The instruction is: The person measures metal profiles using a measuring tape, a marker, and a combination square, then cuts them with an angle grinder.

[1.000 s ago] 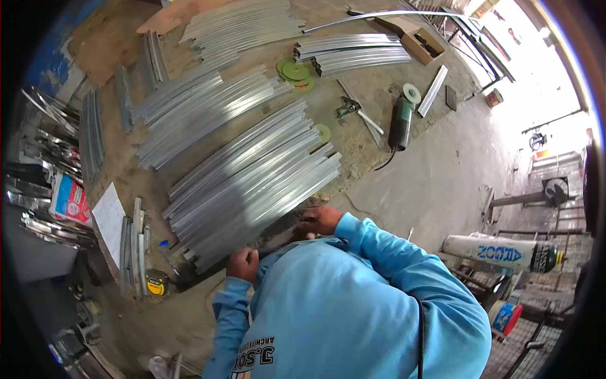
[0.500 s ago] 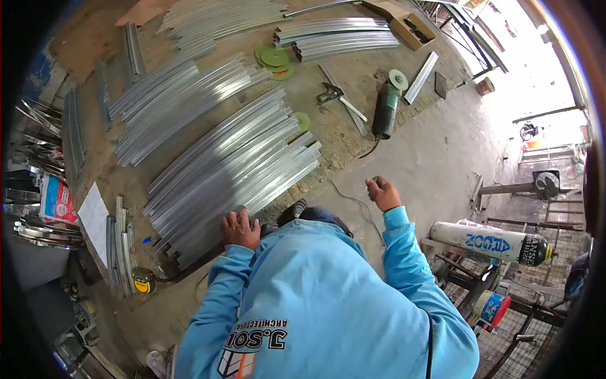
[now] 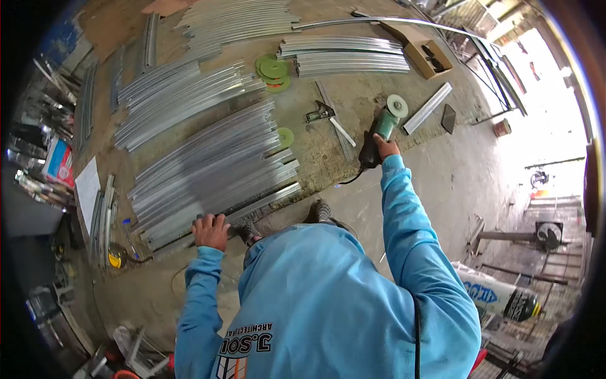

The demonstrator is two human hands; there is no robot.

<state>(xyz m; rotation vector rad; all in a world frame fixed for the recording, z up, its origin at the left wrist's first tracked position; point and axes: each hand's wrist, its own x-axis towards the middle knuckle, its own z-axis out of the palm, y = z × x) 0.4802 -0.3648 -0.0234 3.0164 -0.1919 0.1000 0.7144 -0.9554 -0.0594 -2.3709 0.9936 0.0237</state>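
My right hand (image 3: 386, 146) is wrapped round the body of the green and black angle grinder (image 3: 382, 129), which lies at the table's front edge with its pale disc facing up. At the near edge of the front pile of metal strips (image 3: 208, 164), my left hand (image 3: 211, 231) rests on a strip, its fingers bent over it. One strip at the front of this pile lies a little apart from the others. A combination square (image 3: 320, 112) and a white stick (image 3: 342, 132) lie left of the grinder.
More metal strips (image 3: 353, 54) and green discs (image 3: 273, 68) lie farther back on the table. An open cardboard box (image 3: 420, 54) is at the back right. A tape measure (image 3: 117, 255) sits at the near left corner. A gas cylinder (image 3: 495, 294) lies at the right.
My right hand has moved forward and taken hold of the grinder, which is now tilted differently. My left hand has shifted left along the pile's edge. The front strip has separated from the pile.
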